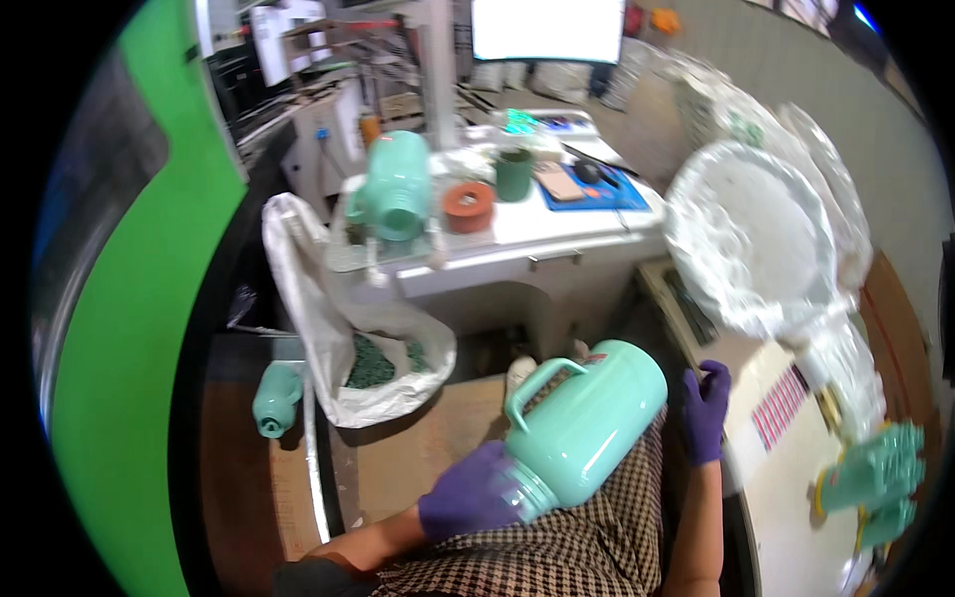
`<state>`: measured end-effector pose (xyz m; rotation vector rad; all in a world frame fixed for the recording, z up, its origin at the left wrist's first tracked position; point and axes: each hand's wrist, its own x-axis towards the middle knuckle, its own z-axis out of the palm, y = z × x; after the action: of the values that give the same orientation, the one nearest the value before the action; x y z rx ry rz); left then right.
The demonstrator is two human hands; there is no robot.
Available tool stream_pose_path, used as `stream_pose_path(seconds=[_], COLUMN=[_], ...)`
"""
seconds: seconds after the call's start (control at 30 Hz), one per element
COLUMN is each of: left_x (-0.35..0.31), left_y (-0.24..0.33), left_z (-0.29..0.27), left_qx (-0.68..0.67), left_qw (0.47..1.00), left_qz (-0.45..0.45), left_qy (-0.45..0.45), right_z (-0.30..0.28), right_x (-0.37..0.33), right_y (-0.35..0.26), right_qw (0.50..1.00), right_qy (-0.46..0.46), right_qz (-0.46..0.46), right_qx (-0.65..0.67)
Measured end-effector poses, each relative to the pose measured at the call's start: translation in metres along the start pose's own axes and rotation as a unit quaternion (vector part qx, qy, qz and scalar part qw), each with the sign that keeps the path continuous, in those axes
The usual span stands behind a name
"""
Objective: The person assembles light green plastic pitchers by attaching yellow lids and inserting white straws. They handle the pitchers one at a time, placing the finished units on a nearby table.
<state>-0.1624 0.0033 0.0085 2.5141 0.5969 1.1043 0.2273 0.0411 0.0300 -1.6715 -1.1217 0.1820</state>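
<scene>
My left hand (pixel 473 497), in a purple glove, is wrapped round the threaded neck of a mint-green plastic jug (pixel 602 428) with a looped handle. The jug lies tilted across my lap, its neck toward my left hand and its broad base up to the right. Apart from the jug, to its right, my gloved right hand (pixel 706 406) is raised beside the side table, holding nothing that I can see. Its fingers are bent but spread apart.
Ahead, a white table (pixel 517 234) bears another mint jug (pixel 395 189), a roll of orange tape (pixel 468 206) and a dark green cup (pixel 513 174). A white sack (pixel 398 398) holds green scraps. A plastic-lined round container (pixel 761 229) stands right; mint-green pieces (pixel 870 473) lie on the side table.
</scene>
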Motion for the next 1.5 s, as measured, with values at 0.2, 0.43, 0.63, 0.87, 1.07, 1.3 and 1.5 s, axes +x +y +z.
stream_pose_path(seconds=[0.2,0.43,0.63,0.87,1.07,1.3,1.5], left_x=[-0.094,-0.121,-0.08,0.032,0.115,0.145,0.146], left_y=[0.009,0.02,-0.029,-0.099,-0.217,-0.263,-0.184], left_z=[-0.063,-0.116,-0.129,-0.144,-0.132,-0.136,-0.126], left_qx=[-0.087,-0.083,0.03,0.271,0.388,0.41,0.385], left_qw=[0.855,0.697,0.748,0.84,0.843,0.846,0.863], left_qz=[-0.327,-0.307,-0.228,-0.131,-0.155,-0.205,-0.186], left_qy=[0.393,0.642,0.623,0.451,0.338,0.272,0.271], right_z=[0.119,0.351,0.324,0.039,-0.087,-0.11,-0.102], right_x=[0.015,0.038,0.046,-0.066,-0.151,-0.15,-0.141], right_y=[-0.153,-0.255,-0.222,-0.109,0.004,-0.046,-0.093], right_qw=[0.905,0.851,0.842,0.819,0.948,0.926,0.921], right_qy=[-0.154,-0.271,-0.148,-0.123,-0.054,0.032,-0.161], right_qz=[-0.396,-0.408,-0.508,-0.559,-0.312,-0.374,-0.343], right_qx=[-0.012,-0.188,-0.107,0.042,-0.019,0.031,0.089])
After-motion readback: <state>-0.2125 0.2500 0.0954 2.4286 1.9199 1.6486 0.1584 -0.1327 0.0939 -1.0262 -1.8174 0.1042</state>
